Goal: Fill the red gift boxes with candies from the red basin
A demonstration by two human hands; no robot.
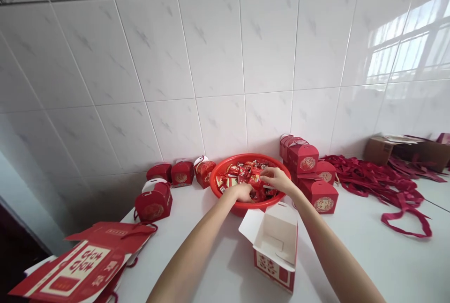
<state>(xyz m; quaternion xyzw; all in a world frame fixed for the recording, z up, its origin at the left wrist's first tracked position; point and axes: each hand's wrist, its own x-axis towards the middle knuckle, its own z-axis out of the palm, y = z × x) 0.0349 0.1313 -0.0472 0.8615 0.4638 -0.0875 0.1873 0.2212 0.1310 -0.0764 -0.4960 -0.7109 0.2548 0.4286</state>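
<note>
A round red basket [218,164] full of small wrapped sweets [242,172] stands against the tiled wall. Both hands are inside it. My left hand [245,193] dips into the sweets at the front, fingers curled down and partly hidden. Over the right half of the basket, my right hand [276,179] has its fingers closed on a red wrapped packet [255,178]. Between my forearms, just in front of the basket, an open box [274,247] with red printed sides and a white interior stands upright with its flaps raised.
Small red boxes [153,202] stand left of the basket, and more are stacked [304,158] to its right. Flat red bags or cartons [84,265] lie front left. Dark red ribbons [372,176] and a brown cardboard box [379,151] are at the right, on the white table [372,265].
</note>
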